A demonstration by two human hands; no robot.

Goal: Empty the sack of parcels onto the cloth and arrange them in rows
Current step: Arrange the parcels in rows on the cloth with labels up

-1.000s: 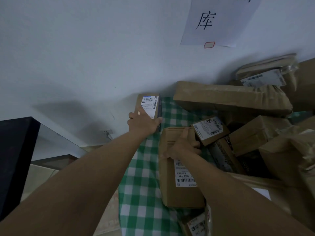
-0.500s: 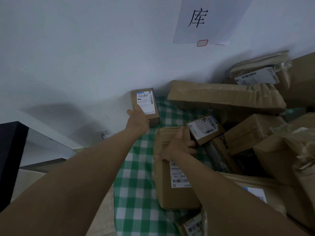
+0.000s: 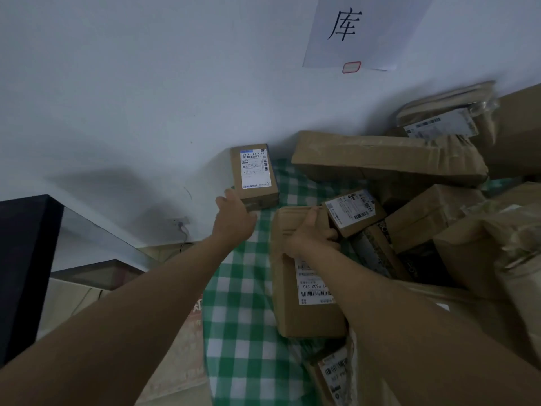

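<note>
reaching up frame centre, the left hand (image 3: 234, 216) touches the small box (image 3: 254, 174) at its near end, fingers fairly straight, box against the wall on the cloth (image 3: 243, 332). right hand (image 3: 311, 234) grips the long box's (image 3: 304, 312) far end. best to square the small box to the wall, then slide the long one alongside. right of frame a jumbled pile (image 3: 424, 218) crowds the cloth and blocks further rows. no sack in view.

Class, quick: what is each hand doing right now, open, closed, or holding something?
Left hand: open, fingers touching the small box by the wall.
Right hand: gripping the top edge of the long box.
</note>
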